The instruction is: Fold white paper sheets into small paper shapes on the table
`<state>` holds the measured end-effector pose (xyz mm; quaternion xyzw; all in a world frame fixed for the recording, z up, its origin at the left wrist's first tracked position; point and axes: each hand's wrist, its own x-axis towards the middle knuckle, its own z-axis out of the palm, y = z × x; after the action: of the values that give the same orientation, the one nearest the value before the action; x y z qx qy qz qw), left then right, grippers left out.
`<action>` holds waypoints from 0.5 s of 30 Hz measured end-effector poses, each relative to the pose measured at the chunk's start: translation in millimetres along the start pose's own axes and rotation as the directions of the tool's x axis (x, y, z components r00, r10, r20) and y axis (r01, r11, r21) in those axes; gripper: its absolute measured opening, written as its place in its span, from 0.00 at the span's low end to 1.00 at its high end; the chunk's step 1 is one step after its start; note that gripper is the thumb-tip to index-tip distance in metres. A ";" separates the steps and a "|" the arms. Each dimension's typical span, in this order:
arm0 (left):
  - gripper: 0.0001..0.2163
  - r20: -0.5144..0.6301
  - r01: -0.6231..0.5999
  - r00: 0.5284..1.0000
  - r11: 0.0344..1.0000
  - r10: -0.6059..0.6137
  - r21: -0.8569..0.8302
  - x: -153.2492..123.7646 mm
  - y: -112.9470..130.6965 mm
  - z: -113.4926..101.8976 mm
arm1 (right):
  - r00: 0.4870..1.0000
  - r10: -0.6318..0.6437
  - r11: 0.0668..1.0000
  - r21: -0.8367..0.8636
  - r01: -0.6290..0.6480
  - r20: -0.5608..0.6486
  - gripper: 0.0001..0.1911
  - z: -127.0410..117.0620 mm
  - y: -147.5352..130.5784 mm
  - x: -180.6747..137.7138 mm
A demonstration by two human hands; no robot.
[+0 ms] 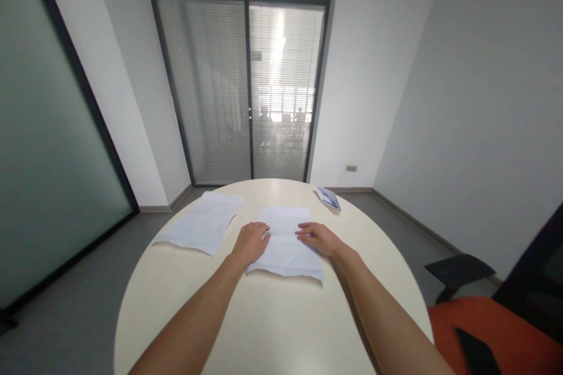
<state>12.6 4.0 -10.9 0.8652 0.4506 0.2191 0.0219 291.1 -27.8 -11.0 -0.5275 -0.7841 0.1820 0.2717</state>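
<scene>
A creased white sheet of paper (285, 246) lies on the round table in front of me, its near edge lifting a little. My left hand (253, 242) rests on the sheet's left side, fingers stretched toward its middle. On the right side, my right hand (320, 237) lies over the paper with its fingers extended and slightly apart. Neither hand grips anything. To the left is a second creased sheet of paper (202, 222), apart from both hands. A small folded paper piece (328, 198) sits near the table's far right edge.
The round cream table (272, 328) fills the lower middle. An orange chair (488, 328) with a black armrest (460, 272) stands close on the right, a dark flat object (477, 351) on its seat. Beyond the table are glass doors (246, 88) with blinds.
</scene>
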 end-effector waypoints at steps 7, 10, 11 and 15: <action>0.13 -0.018 0.028 0.999 0.999 -0.028 -0.037 1.9 -3.6 -0.5 | 0.998 -0.032 0.998 0.051 0.034 -0.052 0.18 1.7 7.9 0.4; 0.13 -0.025 0.047 0.998 0.997 -0.049 -0.062 2.9 -6.1 -0.5 | 0.998 -0.010 0.998 0.064 0.013 -0.058 0.18 -0.1 6.6 -0.5; 0.13 -0.025 0.056 0.998 0.996 -0.058 -0.074 3.1 -7.0 -0.7 | 0.999 -0.002 0.998 0.064 0.006 -0.052 0.19 -0.8 5.9 -0.9; 0.13 -0.022 0.127 0.991 0.987 -0.130 -0.097 3.7 -9.2 -2.1 | 0.996 0.036 0.999 0.042 -0.033 -0.082 0.18 -3.9 3.6 -3.2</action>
<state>6.6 12.0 -9.8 0.8292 0.4946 0.2506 0.0707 297.2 -29.4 -10.7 -0.5425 -0.7591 0.1803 0.3114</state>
